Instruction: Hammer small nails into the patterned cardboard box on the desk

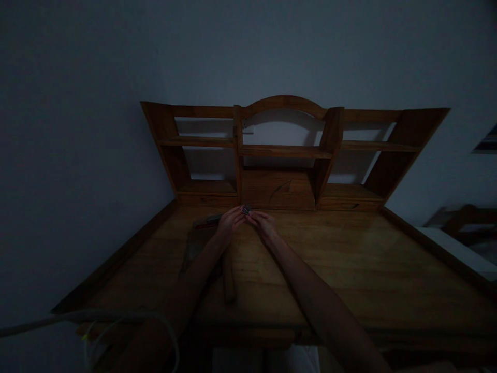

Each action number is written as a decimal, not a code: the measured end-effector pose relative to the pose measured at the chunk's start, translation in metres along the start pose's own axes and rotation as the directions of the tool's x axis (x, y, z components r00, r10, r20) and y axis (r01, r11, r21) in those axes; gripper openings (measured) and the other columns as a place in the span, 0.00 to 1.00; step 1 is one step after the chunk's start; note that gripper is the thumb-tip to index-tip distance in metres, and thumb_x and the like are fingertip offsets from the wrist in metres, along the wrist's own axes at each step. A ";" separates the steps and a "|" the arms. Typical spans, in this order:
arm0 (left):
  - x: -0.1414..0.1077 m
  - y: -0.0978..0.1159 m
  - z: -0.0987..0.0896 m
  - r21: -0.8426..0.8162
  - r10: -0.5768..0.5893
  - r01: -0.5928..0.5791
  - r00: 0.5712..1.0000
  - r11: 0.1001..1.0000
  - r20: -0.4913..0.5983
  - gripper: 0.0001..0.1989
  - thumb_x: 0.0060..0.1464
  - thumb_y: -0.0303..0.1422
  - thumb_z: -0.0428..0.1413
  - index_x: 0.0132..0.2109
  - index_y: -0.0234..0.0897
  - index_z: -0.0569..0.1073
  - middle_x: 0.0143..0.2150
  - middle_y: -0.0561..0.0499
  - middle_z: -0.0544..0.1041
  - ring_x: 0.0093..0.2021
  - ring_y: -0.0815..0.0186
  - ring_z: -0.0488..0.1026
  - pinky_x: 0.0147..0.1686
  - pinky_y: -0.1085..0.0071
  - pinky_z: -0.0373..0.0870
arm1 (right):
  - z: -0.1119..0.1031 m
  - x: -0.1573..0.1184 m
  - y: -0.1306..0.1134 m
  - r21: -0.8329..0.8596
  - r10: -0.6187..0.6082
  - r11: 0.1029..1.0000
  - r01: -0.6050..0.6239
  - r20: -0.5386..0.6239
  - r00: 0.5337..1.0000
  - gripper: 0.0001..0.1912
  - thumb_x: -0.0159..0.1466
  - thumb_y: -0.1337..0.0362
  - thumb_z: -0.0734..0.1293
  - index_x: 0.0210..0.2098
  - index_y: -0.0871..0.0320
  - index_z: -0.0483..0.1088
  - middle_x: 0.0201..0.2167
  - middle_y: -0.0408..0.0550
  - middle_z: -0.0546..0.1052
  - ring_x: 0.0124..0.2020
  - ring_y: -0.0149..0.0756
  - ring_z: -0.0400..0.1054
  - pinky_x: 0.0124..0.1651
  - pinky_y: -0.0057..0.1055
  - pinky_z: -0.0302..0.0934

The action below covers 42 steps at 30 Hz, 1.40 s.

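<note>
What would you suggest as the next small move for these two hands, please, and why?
I would probably draw the small dark object a little closer for a better look: the left hand and right hand both have fingertips on it, far out over the desk, and the scene is too dim to show its details.

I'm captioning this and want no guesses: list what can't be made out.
All in the head view:
Small item between left hand and right hand: too small and dark to identify.
Wooden bar: far end hidden by the left forearm.
Pale cable: cut off by left edge.
Dark shape on the wall: cut off by right edge.
</note>
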<state>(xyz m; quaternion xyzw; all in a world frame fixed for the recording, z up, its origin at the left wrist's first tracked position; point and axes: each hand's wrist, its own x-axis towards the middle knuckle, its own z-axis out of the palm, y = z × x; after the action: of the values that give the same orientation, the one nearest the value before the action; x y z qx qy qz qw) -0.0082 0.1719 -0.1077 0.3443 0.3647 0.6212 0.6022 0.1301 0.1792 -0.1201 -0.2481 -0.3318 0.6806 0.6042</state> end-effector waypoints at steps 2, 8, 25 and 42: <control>0.001 -0.001 -0.001 -0.006 -0.007 0.007 1.000 1.000 0.001 0.13 0.49 0.29 0.61 0.43 0.35 0.77 0.47 0.43 0.79 0.45 0.62 0.76 0.52 0.64 0.68 | 0.000 0.000 0.000 -0.010 -0.001 1.000 0.001 -0.025 1.000 0.10 0.45 0.70 0.77 0.25 0.62 0.74 0.28 0.50 0.79 0.39 0.40 0.74 0.51 0.39 0.68; 0.000 -0.001 0.003 -0.028 0.031 -0.029 0.998 0.999 0.049 0.14 0.49 0.32 0.62 0.44 0.34 0.77 0.50 0.41 0.77 0.49 0.60 0.75 0.54 0.65 0.66 | 0.001 0.000 0.001 -0.019 0.005 1.000 -0.006 -0.041 0.999 0.09 0.45 0.70 0.76 0.26 0.63 0.75 0.30 0.50 0.79 0.36 0.37 0.75 0.52 0.37 0.67; -0.010 0.001 0.009 0.135 0.212 -0.210 0.977 0.968 0.006 0.19 0.44 0.38 0.65 0.43 0.32 0.77 0.47 0.38 0.79 0.48 0.55 0.76 0.53 0.58 0.68 | 0.001 -0.001 0.003 -0.015 0.017 1.000 -0.017 -0.025 1.000 0.10 0.44 0.69 0.77 0.26 0.64 0.76 0.33 0.52 0.80 0.37 0.37 0.74 0.54 0.37 0.65; -0.001 -0.006 0.012 -0.005 0.093 -0.094 0.977 0.996 0.193 0.19 0.42 0.23 0.63 0.46 0.31 0.77 0.51 0.41 0.77 0.54 0.59 0.71 0.60 0.64 0.58 | -0.010 0.003 -0.002 0.107 0.085 0.991 -0.086 0.020 0.996 0.06 0.51 0.73 0.70 0.30 0.61 0.76 0.37 0.46 0.79 0.44 0.29 0.72 0.55 0.22 0.62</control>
<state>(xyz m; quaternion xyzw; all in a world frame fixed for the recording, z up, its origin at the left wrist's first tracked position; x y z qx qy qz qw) 0.0055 0.1718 -0.1070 0.4209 0.2890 0.6118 0.6042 0.1379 0.1837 -0.1253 -0.2239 -0.2886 0.7246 0.5844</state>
